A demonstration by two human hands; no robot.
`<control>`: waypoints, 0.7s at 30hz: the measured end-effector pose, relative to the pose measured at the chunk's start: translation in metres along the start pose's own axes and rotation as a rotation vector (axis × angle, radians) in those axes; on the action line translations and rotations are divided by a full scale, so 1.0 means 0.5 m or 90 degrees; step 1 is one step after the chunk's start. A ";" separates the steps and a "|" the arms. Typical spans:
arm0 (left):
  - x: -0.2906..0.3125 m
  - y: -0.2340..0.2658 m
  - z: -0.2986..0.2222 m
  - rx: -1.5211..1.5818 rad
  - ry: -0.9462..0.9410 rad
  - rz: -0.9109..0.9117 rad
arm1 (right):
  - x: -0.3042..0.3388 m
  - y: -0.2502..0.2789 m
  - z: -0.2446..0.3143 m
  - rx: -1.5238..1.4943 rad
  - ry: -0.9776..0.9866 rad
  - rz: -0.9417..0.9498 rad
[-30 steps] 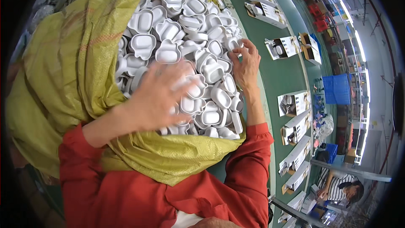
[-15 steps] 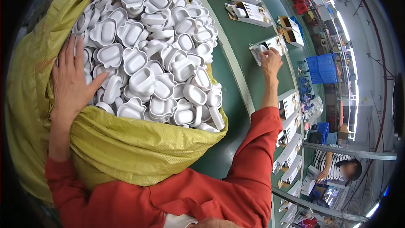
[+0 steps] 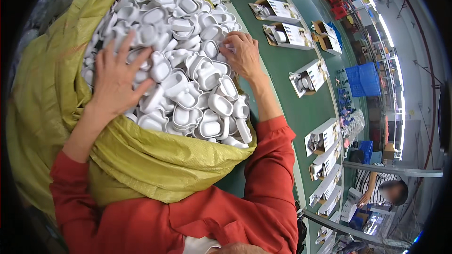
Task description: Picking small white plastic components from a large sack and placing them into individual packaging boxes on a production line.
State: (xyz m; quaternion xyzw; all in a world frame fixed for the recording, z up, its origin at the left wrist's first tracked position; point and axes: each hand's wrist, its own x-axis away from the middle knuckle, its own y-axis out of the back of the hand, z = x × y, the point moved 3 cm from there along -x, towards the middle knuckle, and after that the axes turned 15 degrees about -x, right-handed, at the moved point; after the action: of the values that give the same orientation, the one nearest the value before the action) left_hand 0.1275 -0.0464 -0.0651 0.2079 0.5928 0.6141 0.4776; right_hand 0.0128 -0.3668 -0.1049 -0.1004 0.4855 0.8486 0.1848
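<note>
A large yellow woven sack (image 3: 188, 174) lies open before me, heaped with white plastic tray-like pieces (image 3: 221, 105), rounded and shallow with wavy rims. My left hand (image 3: 117, 77) is over the left part of the heap, fingers spread, slightly blurred; it grips nothing that I can see. At the heap's right edge, my right hand (image 3: 242, 54) has its thumb and bent fingers closed on a white plastic piece, mostly hidden by the hand. To the right, on the green belt, stands an open white printed box (image 3: 308, 79) with white parts inside.
The green conveyor belt (image 3: 278, 108) runs along my right, with several more open boxes (image 3: 287, 35) in a row. Beyond it are a brown carton (image 3: 326, 37) and blue crates (image 3: 362, 80). A co-worker in a striped top (image 3: 376, 186) handles a box at lower right.
My right hand has left the box on the belt and come left to the heap. My left hand has moved right, further over the pieces. The boxes on the belt have shifted toward me.
</note>
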 end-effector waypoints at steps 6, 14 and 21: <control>-0.078 -0.044 -0.027 0.116 -0.050 -0.042 | -0.053 0.002 -0.045 0.195 0.084 -0.021; -0.176 -0.066 0.009 0.280 -0.141 -0.047 | -0.043 0.097 -0.142 0.146 -0.087 -0.126; -0.228 0.026 0.077 0.328 -0.071 -0.140 | 0.002 0.264 -0.196 0.077 -0.335 -0.182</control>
State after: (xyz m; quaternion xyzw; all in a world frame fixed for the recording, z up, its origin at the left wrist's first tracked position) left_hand 0.2070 -0.1190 -0.0094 0.2907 0.7213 0.3752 0.5045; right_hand -0.0434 -0.5116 -0.0510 0.0668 0.4513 0.7803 0.4277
